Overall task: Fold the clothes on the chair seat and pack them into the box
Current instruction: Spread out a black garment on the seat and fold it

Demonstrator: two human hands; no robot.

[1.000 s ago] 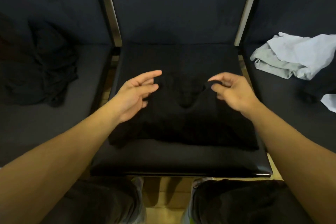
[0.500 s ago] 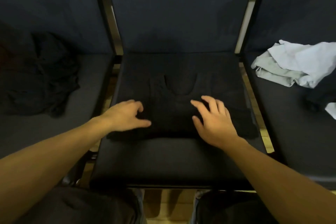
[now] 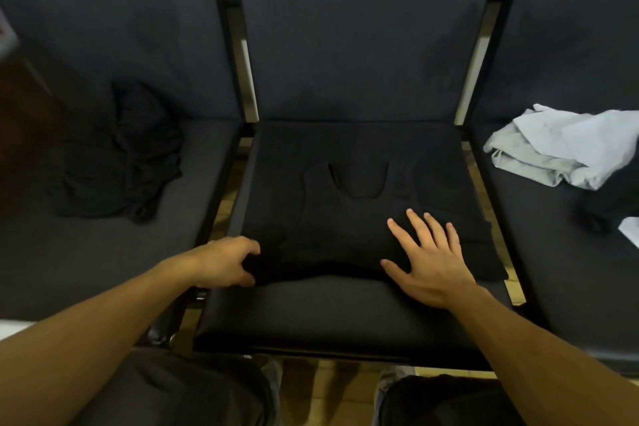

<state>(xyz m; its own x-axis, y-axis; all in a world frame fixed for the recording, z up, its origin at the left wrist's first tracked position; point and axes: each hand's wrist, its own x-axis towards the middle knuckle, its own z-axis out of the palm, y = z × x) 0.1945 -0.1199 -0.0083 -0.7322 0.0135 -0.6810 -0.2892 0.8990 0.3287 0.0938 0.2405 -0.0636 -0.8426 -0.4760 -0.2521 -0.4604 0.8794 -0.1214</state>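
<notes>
A black sleeveless top [image 3: 332, 225] lies partly folded on the middle chair seat [image 3: 328, 315], neckline towards the backrest. My left hand [image 3: 226, 264] grips the garment's near left edge with curled fingers. My right hand [image 3: 430, 261] lies flat on the garment's near right part, fingers spread and straight. No box is in view.
A crumpled black garment [image 3: 117, 162] lies on the left chair seat. A pale grey-white garment [image 3: 560, 145] and a dark one [image 3: 608, 204] lie on the right seat. Metal chair frames separate the seats. My knees [image 3: 193, 391] are below the front edge.
Both hands dropped from the air above the neckline onto the garment's near edge. The left hand slid left and closed on the edge; the right flattened on the cloth.
</notes>
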